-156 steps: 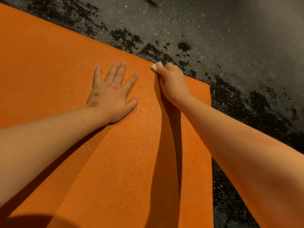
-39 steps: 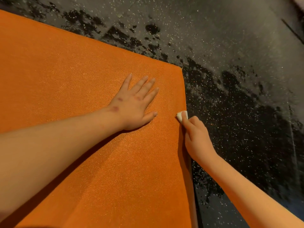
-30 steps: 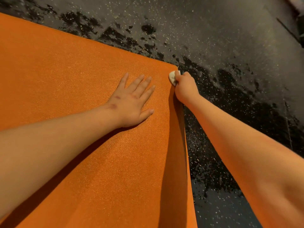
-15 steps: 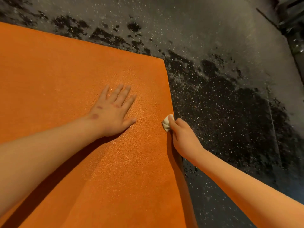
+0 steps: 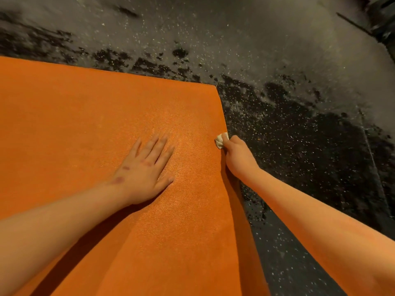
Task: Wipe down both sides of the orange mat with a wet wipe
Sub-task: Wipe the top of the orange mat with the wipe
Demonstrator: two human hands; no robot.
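Note:
The orange mat (image 5: 85, 129) lies flat on the floor and fills the left and lower part of the view; its far right corner shows near the middle top. My left hand (image 5: 145, 169) presses flat on the mat with straight, spread fingers. My right hand (image 5: 237, 157) grips a small crumpled white wet wipe (image 5: 220, 142) and holds it against the mat's right edge, well below the corner. Most of the wipe is hidden inside the fingers.
Dark speckled rubber floor (image 5: 299, 146) with grey dusty smears surrounds the mat at the top and right. A dark metal piece (image 5: 382, 28) sits at the top right corner of the view.
My right hand has stroked the wipe up to the mat's far corner, back down the right edge, and now a little further forward along it. My left hand stays pressed on the mat.

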